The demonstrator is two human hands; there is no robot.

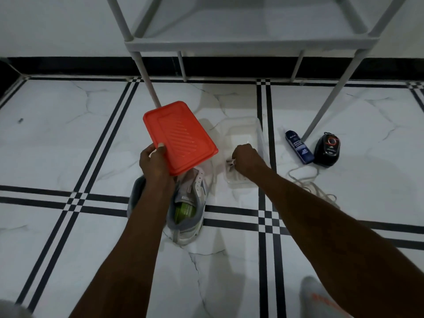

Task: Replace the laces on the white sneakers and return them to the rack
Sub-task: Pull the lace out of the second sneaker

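My left hand [154, 162] grips an orange-red container lid [180, 137] by its near corner and holds it above the floor. Under that arm lie the white and grey sneakers [191, 203], laceless, one with a green insole showing. My right hand [246, 157] reaches into a clear plastic container [246, 131] on the floor and pinches white laces [230, 163] inside it. A loose pile of old white laces [309, 180] lies on the tiles to the right of my right arm.
A grey shoe rack [241, 42] stands at the back, its legs reaching the floor around the container. A blue cleaner bottle [299, 146] lies next to a black shoe-polish applicator [327, 149] by the rack's right leg. My knee shows at the bottom right.
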